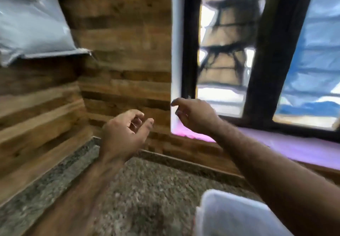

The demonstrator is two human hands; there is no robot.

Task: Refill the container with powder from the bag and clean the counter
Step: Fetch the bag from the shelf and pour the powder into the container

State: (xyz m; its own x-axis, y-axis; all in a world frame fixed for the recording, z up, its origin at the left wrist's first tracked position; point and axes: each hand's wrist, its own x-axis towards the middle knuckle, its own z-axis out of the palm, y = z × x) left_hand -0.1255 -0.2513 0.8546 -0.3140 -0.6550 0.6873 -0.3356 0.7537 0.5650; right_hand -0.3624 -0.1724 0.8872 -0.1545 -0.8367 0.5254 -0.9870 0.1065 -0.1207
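Note:
The picture is motion-blurred. A grey plastic bag (31, 27) sits high at the left against the wooden wall. A white translucent container (230, 215) stands on the speckled granite counter (143, 189) at the bottom right, partly behind my right forearm. My left hand (123, 136) hovers above the counter's back corner, its fingers loosely curled and apart, holding nothing. My right hand (195, 114) is raised in front of the window's lower left corner, fingers curled and spread, also holding nothing. Both hands are well below and to the right of the bag.
Wood-plank walls (119, 51) meet at the corner behind the counter. A dark-framed window (261, 51) fills the upper right, with a purple sill (294, 149) below it. A raised stone lip (184, 162) runs along the counter's back edge.

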